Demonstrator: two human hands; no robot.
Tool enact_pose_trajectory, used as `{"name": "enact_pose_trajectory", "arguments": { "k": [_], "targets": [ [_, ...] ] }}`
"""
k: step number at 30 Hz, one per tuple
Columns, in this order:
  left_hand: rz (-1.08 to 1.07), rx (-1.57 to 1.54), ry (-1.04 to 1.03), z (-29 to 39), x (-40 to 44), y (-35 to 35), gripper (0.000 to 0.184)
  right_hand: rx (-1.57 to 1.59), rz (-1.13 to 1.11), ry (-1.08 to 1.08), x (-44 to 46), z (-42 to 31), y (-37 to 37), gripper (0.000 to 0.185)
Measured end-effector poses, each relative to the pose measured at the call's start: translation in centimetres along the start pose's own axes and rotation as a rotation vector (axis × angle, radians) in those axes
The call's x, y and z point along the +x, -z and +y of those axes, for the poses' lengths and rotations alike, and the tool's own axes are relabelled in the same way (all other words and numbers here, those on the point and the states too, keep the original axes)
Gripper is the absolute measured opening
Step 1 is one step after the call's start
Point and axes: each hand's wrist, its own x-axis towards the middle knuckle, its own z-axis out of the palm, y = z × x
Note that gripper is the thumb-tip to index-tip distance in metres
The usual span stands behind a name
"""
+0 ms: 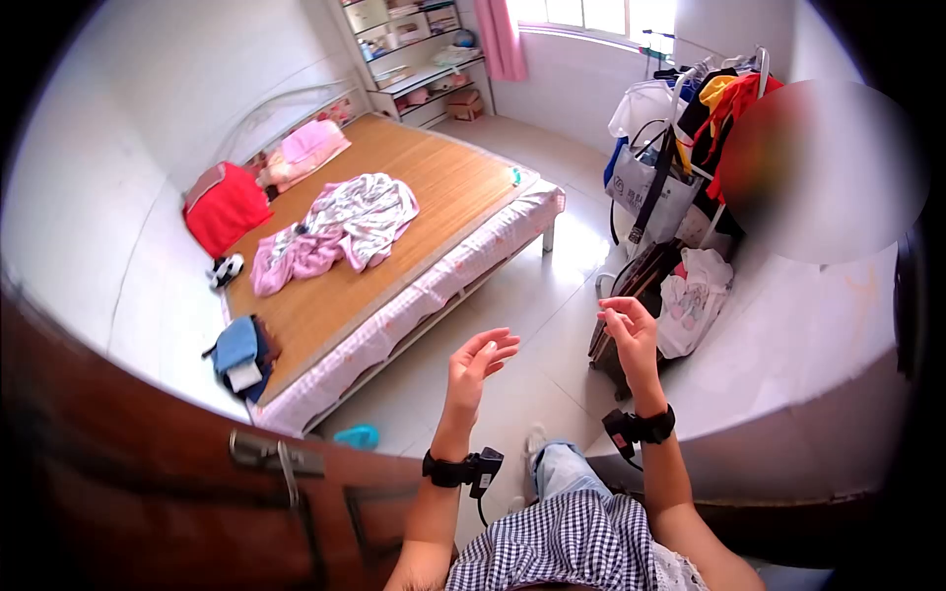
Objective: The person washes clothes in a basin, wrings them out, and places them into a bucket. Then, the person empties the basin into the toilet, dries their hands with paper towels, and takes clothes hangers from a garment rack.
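My left hand (480, 362) is raised in front of me, its fingers loosely bent and thumb apart, with nothing in it. To the right, my right hand (632, 333) is also up in the air, fingers curved, holding nothing that I can see. Each wrist wears a black strap with a small box. Beyond my left hand stands a bed (434, 163) with a woven mat and a crumpled pink and white blanket (360, 222). Behind my right hand is a dark suitcase (631, 286) with white clothing (695, 300) on it.
At the left is a brown door (148, 492) with a metal handle. A red pillow (227, 207) and a blue bag (239, 350) lie on the bed. A loaded clothes rack (724, 118) stands at the right, a shelf unit (419, 59) at the back, and a turquoise slipper (357, 436) on the floor.
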Motion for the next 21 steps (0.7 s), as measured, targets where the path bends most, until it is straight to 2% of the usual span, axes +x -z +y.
{"name": "enact_pose_trajectory", "arguments": {
  "k": [6,7,15,18,21],
  "targets": [
    [-0.167,0.058,0.017,0.8,15.5,-0.1,0.03,-0.068,0.131,0.095,12.0,3.5,0.8,0.011],
    [-0.184,0.076,0.034,1.1,18.0,-0.1,0.03,-0.129,0.141,0.017,13.9,4.0,1.7,0.011],
    [-0.277,0.117,0.117,2.4,37.7,-1.1,0.031,-0.111,0.371,0.026,29.2,6.6,5.3,0.012],
    [-0.364,0.099,0.141,2.4,44.5,-2.5,0.031,-0.086,0.407,-0.036,34.1,6.8,5.5,0.012],
    [-0.471,0.109,0.133,1.6,52.2,-3.4,0.031,-0.101,0.452,0.02,39.5,8.0,6.0,0.011]
  ]
}}
